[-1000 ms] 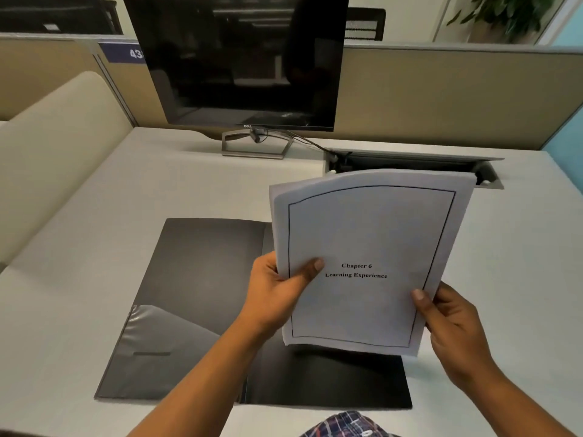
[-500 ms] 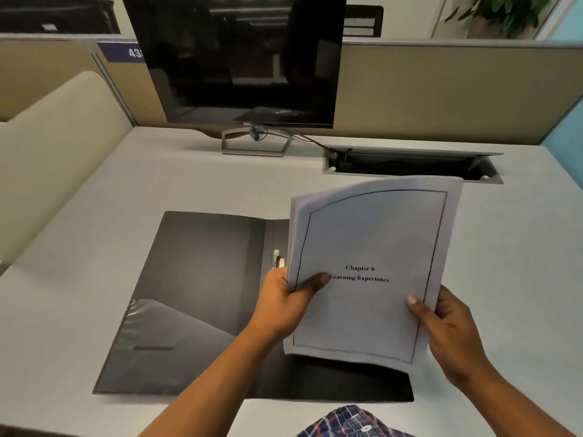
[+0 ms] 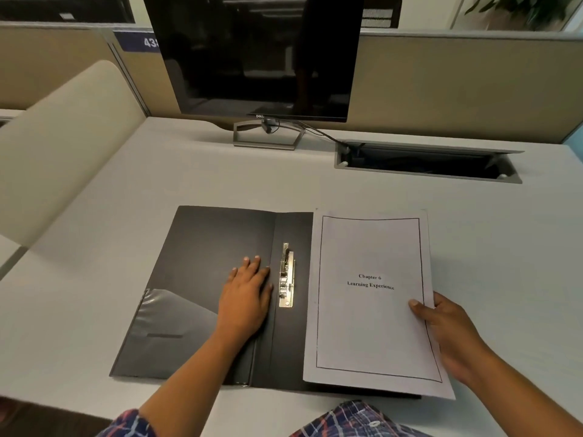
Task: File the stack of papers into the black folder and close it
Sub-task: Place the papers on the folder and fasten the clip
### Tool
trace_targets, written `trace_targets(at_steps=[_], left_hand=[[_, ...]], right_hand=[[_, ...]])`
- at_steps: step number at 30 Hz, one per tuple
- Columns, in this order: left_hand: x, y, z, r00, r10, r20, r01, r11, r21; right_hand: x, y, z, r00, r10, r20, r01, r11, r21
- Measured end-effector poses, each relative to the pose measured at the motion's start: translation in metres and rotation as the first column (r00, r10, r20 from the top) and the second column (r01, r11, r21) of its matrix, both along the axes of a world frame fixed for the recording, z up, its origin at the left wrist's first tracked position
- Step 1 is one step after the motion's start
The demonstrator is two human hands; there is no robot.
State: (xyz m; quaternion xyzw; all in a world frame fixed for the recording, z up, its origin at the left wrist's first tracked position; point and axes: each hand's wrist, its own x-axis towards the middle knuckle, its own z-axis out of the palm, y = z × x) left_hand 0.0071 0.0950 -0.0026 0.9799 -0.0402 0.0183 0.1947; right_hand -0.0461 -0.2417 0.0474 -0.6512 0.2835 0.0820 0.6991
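While the black folder [image 3: 205, 279] is pinned flat by the open left hand [image 3: 246, 294], the papers [image 3: 369, 298], pinched in the right hand [image 3: 441, 329], should be squared beside its clip [image 3: 287, 275].

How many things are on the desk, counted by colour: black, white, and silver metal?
Black: 2, the open folder and the monitor.
White: 1, the stack of papers.
Silver metal: 2, the folder's clip and the monitor stand.
Total: 5
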Motion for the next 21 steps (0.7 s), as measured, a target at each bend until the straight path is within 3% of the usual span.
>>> trace_targets(at_steps=[21], left_hand=[[-0.015, -0.03, -0.014, 1.0, -0.001, 0.009, 0.001, 0.999, -0.035]], right_hand=[[0.032, 0.003, -0.017, 0.99, 0.122, -0.072, -0.134, 0.969, -0.21]])
